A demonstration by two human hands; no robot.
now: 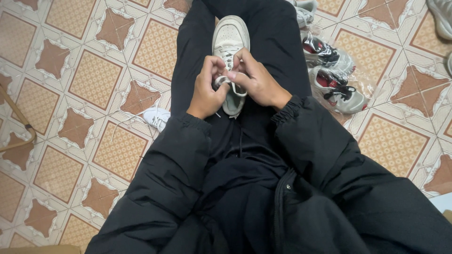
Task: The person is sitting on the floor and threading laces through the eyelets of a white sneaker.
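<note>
A white low-top sneaker (229, 35) lies on my lap between my black-trousered legs, toe pointing away from me. My left hand (207, 90) and my right hand (256, 80) meet over its lace area. Both pinch the white shoelace (222, 81), fingers curled around it near the tongue. The heel end of the shoe is hidden under my hands. My black puffy jacket sleeves cover both wrists.
A pair of grey sneakers with red lining (335, 75) lies in clear plastic on the tiled floor to the right. Another white shoe (157, 117) peeks out left of my leg. More shoes (441, 19) sit at the top right. A curved wooden piece (19, 123) is at far left.
</note>
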